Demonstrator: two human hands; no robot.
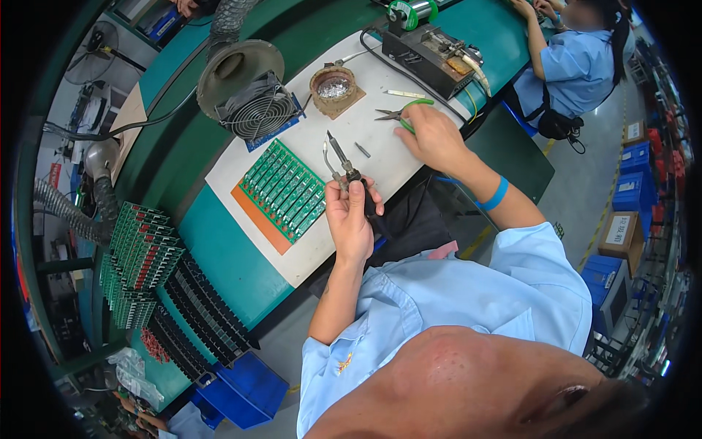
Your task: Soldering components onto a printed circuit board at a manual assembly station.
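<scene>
My left hand [352, 216] is wrapped round the dark handle of a soldering iron [340, 155], its tip pointing up and away over the white work sheet [387, 157]. A thin curved metal tube runs alongside the iron's tip. To the right, my right hand [436, 139], with a blue band on the wrist, has its fingers closed on the green handles of needle-nose pliers [393, 115], whose jaws point left. A small loose metal soldering tip [362, 149] lies between the two hands. Left of the iron, a panel of green circuit boards [284, 192] rests on an orange board [256, 219].
Behind are a round pot [333, 86], a small fan [259, 117] under a fume hood [238, 69], and a soldering station [431, 58] with a solder spool [413, 13]. Black racks [208, 307] and stacked boards [142, 256] stand left. A co-worker [570, 69] sits at far right.
</scene>
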